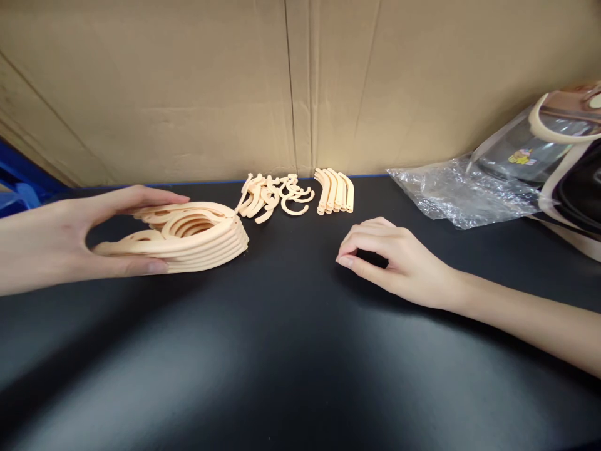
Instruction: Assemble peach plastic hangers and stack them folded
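Observation:
My left hand [70,241] grips a stack of several peach plastic hanger bodies [197,241] that lies on the black table [291,351], thumb on the near side and fingers over the far side. My right hand [399,260] rests on the table to the right, fingers curled inward and loosely together, with nothing visible in them. Behind the stack lies a heap of small peach hooks [275,195]. Beside it sits a neat row of curved peach pieces [334,190].
A cardboard wall [300,88] stands along the table's back edge. At the right lie a crumpled clear plastic bag [460,191] and bagged goods with cream and brown rims [570,156]. A blue object [19,188] shows at the far left.

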`<state>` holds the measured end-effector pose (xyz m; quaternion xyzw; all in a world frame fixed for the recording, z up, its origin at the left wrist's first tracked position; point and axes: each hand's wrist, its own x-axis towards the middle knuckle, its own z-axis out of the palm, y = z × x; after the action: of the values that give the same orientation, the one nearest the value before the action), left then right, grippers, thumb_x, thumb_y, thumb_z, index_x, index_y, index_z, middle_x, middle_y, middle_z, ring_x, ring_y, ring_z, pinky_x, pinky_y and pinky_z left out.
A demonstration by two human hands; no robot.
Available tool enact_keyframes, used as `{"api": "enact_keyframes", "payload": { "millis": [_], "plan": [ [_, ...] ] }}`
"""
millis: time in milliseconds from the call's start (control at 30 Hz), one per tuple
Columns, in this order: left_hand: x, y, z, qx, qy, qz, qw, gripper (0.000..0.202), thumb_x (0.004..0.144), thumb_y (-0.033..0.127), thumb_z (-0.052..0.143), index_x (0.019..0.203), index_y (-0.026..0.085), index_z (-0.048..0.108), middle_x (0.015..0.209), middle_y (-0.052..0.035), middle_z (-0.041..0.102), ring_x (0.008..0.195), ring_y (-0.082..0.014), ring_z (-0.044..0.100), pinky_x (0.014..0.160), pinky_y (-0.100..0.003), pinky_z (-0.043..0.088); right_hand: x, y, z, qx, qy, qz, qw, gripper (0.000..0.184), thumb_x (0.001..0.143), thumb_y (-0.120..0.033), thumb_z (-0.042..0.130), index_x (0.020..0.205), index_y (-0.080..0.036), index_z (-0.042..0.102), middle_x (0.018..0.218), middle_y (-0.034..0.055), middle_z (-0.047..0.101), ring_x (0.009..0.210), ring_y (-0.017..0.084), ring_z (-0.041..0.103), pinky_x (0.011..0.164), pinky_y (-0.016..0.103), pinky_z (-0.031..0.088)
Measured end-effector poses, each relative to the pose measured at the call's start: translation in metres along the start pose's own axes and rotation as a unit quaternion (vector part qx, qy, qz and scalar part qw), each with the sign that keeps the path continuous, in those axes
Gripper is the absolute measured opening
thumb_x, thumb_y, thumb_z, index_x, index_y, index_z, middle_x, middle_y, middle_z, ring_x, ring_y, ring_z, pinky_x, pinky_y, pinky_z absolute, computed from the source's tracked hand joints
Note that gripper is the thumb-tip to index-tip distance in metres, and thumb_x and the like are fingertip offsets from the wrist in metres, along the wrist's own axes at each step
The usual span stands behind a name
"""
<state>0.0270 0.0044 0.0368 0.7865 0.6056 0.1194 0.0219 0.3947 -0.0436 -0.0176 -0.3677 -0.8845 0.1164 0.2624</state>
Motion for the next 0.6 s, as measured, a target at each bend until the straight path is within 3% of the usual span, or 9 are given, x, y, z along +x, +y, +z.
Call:
{"api": "enact_keyframes", "payload": {
  "millis": [100, 200, 367, 600],
  "plan": [
    [0.0007, -0.0027, -0.0024, -0.016, -0.034, 0.027, 0.999, 0.101, 0.055, 0.092, 0.050, 0.132, 0.028, 0.051, 0.119, -0.0021, 0.065, 0.113, -0.0333, 0.060, 0.103, -0.048, 0.043, -0.0007, 0.0001, 0.0003, 0.001, -0.001, -0.001, 1.000, 0.012, 0.096, -0.021, 0.052, 0.087, -0.020, 0.060, 0.086, -0.0015, 0.068, 0.081, 0.013, 0.060, 0.090, 0.032, 0.038],
    [0.0027, -0.0052, -0.0049, -0.024, -0.037, 0.022, 0.999, 0.090, 0.060, 0.083, 0.057, 0.131, 0.028, 0.053, 0.118, -0.0012, 0.065, 0.114, -0.0335, 0.059, 0.105, -0.049, 0.041, -0.0012, 0.0005, 0.0005, 0.001, -0.003, -0.002, 1.000, 0.012, 0.096, -0.022, 0.052, 0.087, -0.020, 0.060, 0.087, -0.0014, 0.068, 0.082, 0.013, 0.060, 0.090, 0.032, 0.038],
    [0.0034, -0.0033, -0.0059, -0.022, -0.040, 0.004, 0.999, 0.083, 0.061, 0.076, 0.060, 0.129, 0.027, 0.056, 0.116, -0.0004, 0.066, 0.113, -0.0337, 0.060, 0.106, -0.050, 0.039, -0.0011, 0.0014, 0.0004, -0.001, 0.000, -0.004, 1.000, 0.013, 0.096, -0.022, 0.052, 0.086, -0.020, 0.060, 0.086, -0.0014, 0.067, 0.080, 0.013, 0.059, 0.089, 0.032, 0.038],
    [0.0018, 0.0019, -0.0062, -0.032, -0.033, 0.001, 0.999, 0.087, 0.060, 0.080, 0.058, 0.128, 0.026, 0.057, 0.114, -0.0004, 0.066, 0.113, -0.0336, 0.060, 0.106, -0.046, 0.041, 0.0001, 0.0018, 0.0005, 0.001, 0.002, -0.005, 1.000, 0.012, 0.096, -0.022, 0.052, 0.087, -0.020, 0.060, 0.086, -0.0013, 0.067, 0.080, 0.013, 0.059, 0.089, 0.032, 0.038]
  ]
}}
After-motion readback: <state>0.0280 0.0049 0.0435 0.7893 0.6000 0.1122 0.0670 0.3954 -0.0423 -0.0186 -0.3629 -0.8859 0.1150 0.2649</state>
